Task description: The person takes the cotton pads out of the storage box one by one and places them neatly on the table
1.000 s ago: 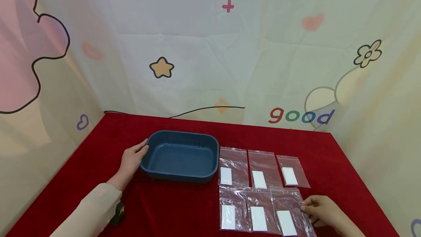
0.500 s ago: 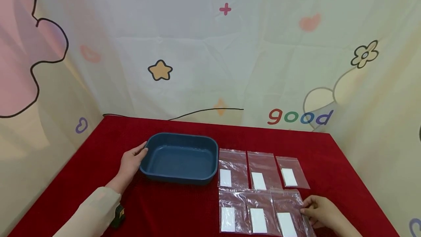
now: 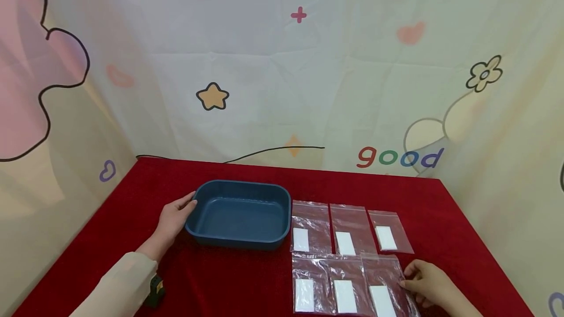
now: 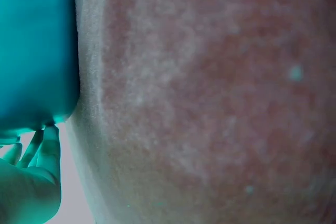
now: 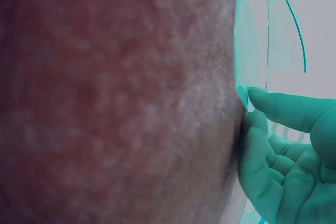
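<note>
A dark blue rectangular basin (image 3: 242,216) sits on the red cloth, left of centre, with nothing in it. My left hand (image 3: 173,216) holds its left rim, thumb on top; in the left wrist view the fingers of that hand (image 4: 31,182) meet the basin's side (image 4: 37,51). Two rows of clear zip bags lie right of the basin, each with a white rectangular piece inside. My right hand (image 3: 428,282) pinches the right edge of the front right bag (image 3: 384,270), between thumb and curled fingers. Its white piece (image 3: 382,301) lies low in the bag.
Beside the left sleeve (image 3: 121,285) sits a small dark box-shaped object (image 3: 155,291) with a yellow patch, partly covered by the sleeve. The back row's smallest bag (image 3: 394,221) is at the right. A printed cloth backdrop (image 3: 264,82) rises behind the table and along both sides.
The head view has tilted up slightly, so the scene sits a little lower. Both hands keep their places on the basin and the bag.
</note>
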Demonstrator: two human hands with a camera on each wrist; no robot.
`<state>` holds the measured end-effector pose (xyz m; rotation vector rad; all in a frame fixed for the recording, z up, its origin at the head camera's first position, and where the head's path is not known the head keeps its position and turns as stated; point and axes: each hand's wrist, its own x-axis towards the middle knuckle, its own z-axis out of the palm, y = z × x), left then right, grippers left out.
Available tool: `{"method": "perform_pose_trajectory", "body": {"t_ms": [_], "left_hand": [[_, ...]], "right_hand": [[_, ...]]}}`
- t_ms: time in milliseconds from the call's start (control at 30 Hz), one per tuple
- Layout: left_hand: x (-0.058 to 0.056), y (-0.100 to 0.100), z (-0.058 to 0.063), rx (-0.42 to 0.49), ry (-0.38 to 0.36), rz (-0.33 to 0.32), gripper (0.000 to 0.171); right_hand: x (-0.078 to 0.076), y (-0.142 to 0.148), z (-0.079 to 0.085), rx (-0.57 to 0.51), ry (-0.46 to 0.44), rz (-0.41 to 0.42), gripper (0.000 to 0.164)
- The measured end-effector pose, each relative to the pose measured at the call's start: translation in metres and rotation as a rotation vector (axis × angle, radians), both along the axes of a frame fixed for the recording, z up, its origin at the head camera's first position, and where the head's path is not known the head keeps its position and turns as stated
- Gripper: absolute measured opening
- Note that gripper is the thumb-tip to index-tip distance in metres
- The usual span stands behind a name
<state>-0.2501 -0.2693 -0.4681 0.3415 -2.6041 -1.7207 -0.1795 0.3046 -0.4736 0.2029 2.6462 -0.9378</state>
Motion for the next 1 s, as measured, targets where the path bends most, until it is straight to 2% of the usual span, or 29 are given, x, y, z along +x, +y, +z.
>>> {"method": "perform_pose_trajectory", "body": {"t_ms": [200, 367, 467, 667, 733, 833, 1000], "left_hand": [[-0.002, -0.003, 0.001, -0.016, -0.006, -0.001, 0.052], [-0.003, -0.002, 0.001, -0.038, -0.004, 0.003, 0.053], [-0.003, -0.003, 0.001, -0.104, 0.020, -0.009, 0.053], [-0.002, -0.008, 0.008, -0.285, 0.101, -0.037, 0.054], [0.000, -0.009, 0.012, -0.329, 0.119, -0.045, 0.054], [0.003, -0.012, 0.019, -0.396, 0.148, -0.065, 0.050], [0.007, -0.017, 0.031, -0.510, 0.156, -0.116, 0.044]], "right_hand": [[-0.004, 0.001, 0.004, 0.001, -0.005, 0.057, 0.024], [-0.007, 0.002, 0.016, 0.018, -0.012, 0.100, 0.021], [-0.010, 0.001, 0.024, 0.019, 0.009, 0.116, 0.023], [-0.020, -0.005, 0.040, -0.043, 0.096, 0.255, 0.030], [-0.023, -0.009, 0.046, -0.057, 0.127, 0.276, 0.031], [-0.026, -0.017, 0.056, -0.053, 0.197, 0.265, 0.030], [-0.027, -0.029, 0.072, -0.042, 0.322, 0.207, 0.027]]}}
